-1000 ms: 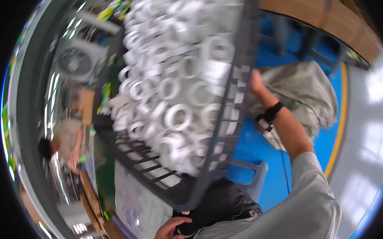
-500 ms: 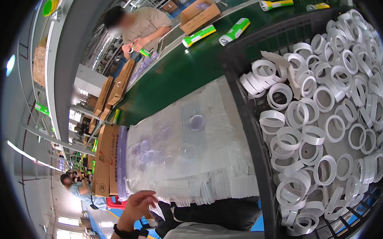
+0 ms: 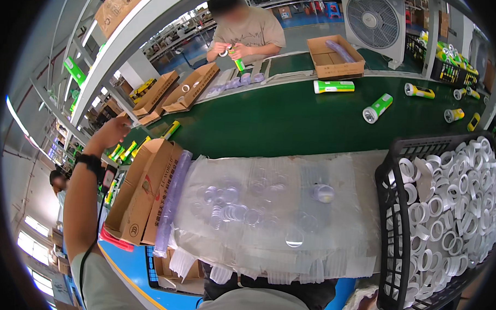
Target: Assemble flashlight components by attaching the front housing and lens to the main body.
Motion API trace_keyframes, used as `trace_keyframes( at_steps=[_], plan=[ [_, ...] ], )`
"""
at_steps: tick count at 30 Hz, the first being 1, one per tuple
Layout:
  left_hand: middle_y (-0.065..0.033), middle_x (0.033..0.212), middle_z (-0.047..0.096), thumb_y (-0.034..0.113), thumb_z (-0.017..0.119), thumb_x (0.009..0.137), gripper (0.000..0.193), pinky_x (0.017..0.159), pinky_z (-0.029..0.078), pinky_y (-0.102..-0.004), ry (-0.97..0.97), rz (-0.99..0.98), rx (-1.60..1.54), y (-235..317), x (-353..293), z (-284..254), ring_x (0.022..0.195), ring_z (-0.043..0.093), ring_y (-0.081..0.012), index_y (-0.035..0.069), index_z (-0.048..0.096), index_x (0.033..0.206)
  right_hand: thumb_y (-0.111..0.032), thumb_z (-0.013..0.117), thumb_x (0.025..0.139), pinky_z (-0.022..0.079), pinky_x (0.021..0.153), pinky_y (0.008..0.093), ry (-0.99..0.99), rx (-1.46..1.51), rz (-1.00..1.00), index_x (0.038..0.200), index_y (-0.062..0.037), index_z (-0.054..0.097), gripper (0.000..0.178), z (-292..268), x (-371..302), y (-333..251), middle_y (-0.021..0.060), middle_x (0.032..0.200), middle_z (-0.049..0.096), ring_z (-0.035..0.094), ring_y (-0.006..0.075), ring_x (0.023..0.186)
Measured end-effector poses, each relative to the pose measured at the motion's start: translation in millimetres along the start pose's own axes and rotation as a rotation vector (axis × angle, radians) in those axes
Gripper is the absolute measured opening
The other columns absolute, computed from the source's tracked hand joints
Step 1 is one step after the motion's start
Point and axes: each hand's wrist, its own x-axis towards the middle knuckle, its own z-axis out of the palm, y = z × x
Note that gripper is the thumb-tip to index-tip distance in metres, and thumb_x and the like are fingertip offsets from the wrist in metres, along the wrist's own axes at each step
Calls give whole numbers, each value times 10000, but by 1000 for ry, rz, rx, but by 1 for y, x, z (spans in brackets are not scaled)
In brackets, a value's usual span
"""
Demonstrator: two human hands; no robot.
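Note:
My left hand [image 3: 112, 134] is stretched out to the far left, beside the metal frame and above the left edge of the green conveyor belt [image 3: 232, 130]. Its fingers reach forward, a little bent, and I make out nothing held in them. Below the hand lie several green and yellow flashlights [image 3: 129, 150], partly behind a cardboard box [image 3: 139, 206]. My right hand does not show. In front of me, clear round lenses [image 3: 232, 212] lie scattered on a work surface wrapped in clear plastic [image 3: 332, 234]. A purplish rolled plastic sleeve [image 3: 172, 207] runs between box and surface.
A black crate [image 3: 390, 225] heaped with white rings [image 3: 448, 216] stands at the right. Flashlights [image 3: 377, 108] lie along the belt. Across it, a co-worker [image 3: 247, 32] holds a flashlight and ring, near open cardboard boxes [image 3: 336, 57] and a large fan [image 3: 371, 22].
My view has turned and levelled, bringing the fan and more of the belt into sight. My left hand has gone from the work surface's near edge up to the far left.

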Motion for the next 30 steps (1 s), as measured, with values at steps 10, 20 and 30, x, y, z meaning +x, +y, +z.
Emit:
trace_keyframes(
  at_steps=[10, 20, 30],
  plan=[
    [-85, 762, 634, 123, 572, 803, 237, 548, 478, -296, -273, -6, 46, -132, 248, 91, 609, 611, -161, 1, 580, 1006, -172, 517, 848, 520, 700, 344, -280, -128, 304, 1052, -103, 645, 250, 133, -30, -52, 120, 915, 661, 634, 190, 804],
    [-103, 1009, 620, 424, 760, 718, 779, 603, 517, -338, -796, -119, 126, -213, 307, 187, 825, 601, -186, 63, 424, 1321, -203, 518, 844, 517, 729, 349, -586, -161, 591, 1060, -109, 648, 269, 257, -139, -112, 128, 946, 666, 640, 200, 841],
    [-145, 884, 635, 151, 686, 675, 539, 583, 488, -330, 98, 369, 99, -205, 293, 95, 648, 612, -214, 63, 505, 1176, -233, 519, 839, 514, 757, 354, -631, -255, 722, 1068, -114, 650, 289, 290, -220, -150, 136, 976, 670, 646, 209, 879]
  ],
)
